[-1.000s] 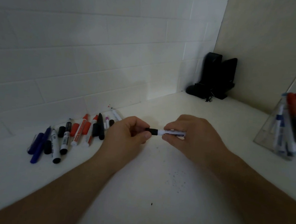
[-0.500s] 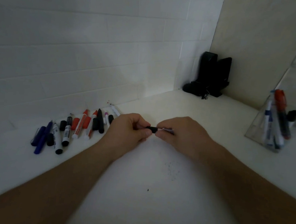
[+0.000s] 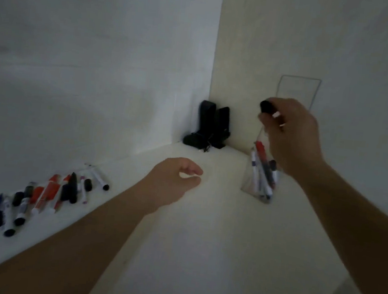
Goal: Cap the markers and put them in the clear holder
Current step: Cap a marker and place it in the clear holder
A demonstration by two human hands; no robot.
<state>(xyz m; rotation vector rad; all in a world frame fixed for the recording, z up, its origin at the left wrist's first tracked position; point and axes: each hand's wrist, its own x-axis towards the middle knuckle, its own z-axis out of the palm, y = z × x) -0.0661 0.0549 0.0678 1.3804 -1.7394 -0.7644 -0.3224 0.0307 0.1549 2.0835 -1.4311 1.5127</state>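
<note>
Half a second before, both hands had met over the counter with the marker between them; by this moment the right hand (image 3: 291, 135) had carried the capped marker (image 3: 269, 109) up and away to the right, and the left hand (image 3: 173, 180) had let go. The right hand's fingers were curled round the marker, its black cap poking out above the knuckles and a sliver of white barrel showing between the fingers. Directly beneath that hand stood the clear holder (image 3: 247, 182), partly hidden by the wrist, with several capped markers (image 3: 261, 167) already standing inside, a red cap highest among them. The left hand hovered low over the white counter (image 3: 190, 253), well left of the holder, its fingers loosely curled with thumb and forefinger apart, holding nothing. Far to the left of that hand, along the wall, lay the row of loose markers and caps (image 3: 48, 194) in blue, black and red. Beyond both hands, in the corner, stood a dark object (image 3: 208, 127).
</note>
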